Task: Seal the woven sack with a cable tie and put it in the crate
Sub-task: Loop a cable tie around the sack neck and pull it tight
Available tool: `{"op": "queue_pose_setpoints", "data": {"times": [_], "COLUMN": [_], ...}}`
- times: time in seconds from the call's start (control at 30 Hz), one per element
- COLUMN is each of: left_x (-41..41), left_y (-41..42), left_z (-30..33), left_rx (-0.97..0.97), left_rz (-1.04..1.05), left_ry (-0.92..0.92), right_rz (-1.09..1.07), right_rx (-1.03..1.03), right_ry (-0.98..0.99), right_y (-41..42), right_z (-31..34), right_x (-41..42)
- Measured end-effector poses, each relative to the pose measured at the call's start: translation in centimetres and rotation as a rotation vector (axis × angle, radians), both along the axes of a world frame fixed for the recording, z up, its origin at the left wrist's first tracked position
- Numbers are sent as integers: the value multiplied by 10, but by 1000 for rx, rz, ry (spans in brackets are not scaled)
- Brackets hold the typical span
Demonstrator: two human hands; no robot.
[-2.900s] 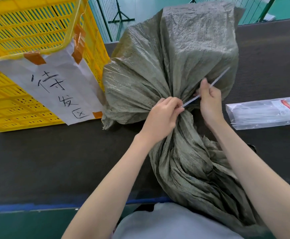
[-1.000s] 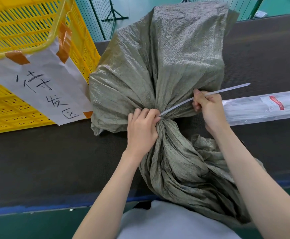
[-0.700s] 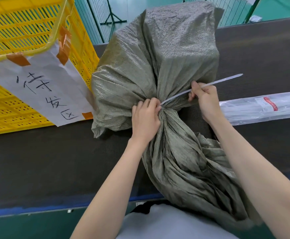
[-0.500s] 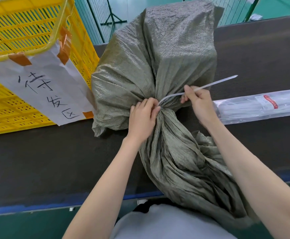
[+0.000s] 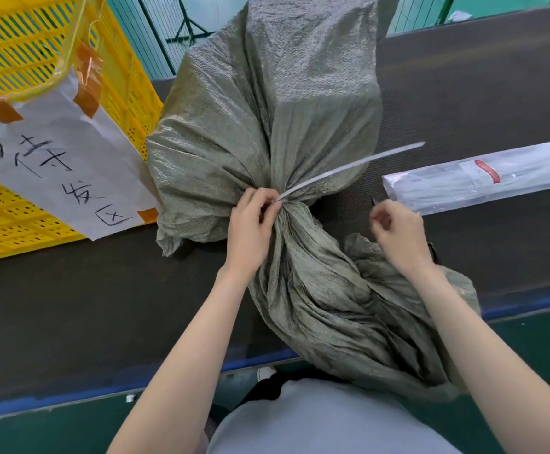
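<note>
A grey-green woven sack (image 5: pixel 276 103) lies on the dark table, its neck gathered at the middle and the loose mouth trailing toward me. A white cable tie (image 5: pixel 352 165) circles the neck, and its free tail sticks out to the upper right. My left hand (image 5: pixel 250 224) pinches the tie's head at the bunched neck. My right hand (image 5: pixel 398 231) hovers to the right of the neck, fingers loosely curled, touching neither tie nor sack. The yellow slatted crate (image 5: pixel 37 60) stands at the left, against the sack.
A white paper label (image 5: pixel 57 165) with handwriting is taped to the crate's near corner. A clear packet of cable ties (image 5: pixel 483 178) lies on the table (image 5: pixel 70 306) to the right. The table's blue front edge runs just before my body.
My right hand has let go of the tie's tail and drawn back toward me and to the right. The tail now stands free. My left hand stays at the neck.
</note>
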State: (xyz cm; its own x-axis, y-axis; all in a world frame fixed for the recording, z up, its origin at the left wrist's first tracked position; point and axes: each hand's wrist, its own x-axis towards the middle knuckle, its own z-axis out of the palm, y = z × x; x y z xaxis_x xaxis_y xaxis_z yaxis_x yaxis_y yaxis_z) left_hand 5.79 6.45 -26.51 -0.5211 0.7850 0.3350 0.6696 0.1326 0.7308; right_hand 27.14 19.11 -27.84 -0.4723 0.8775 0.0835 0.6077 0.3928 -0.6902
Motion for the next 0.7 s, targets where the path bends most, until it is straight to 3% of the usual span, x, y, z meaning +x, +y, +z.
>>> {"op": "queue_pose_setpoints", "data": {"times": [0.13, 0.27, 0.57, 0.7], "left_x": [1, 8, 14, 15], "left_y": [-3, -4, -9, -8], "left_z": [2, 2, -2, -4], "left_rx": [-24, -4, -13, -12], "left_rz": [4, 44, 79, 88], "left_ry": [-16, -92, -116, -120], "right_rz": [-196, -237, -336, -343], "right_rx": [-32, -66, -190, -316], "right_ry": [-233, -424, -553, -497], "right_y": [2, -9, -21, -7], "right_z": [-19, -30, -31, -30], "right_x": [29, 40, 42, 45]}}
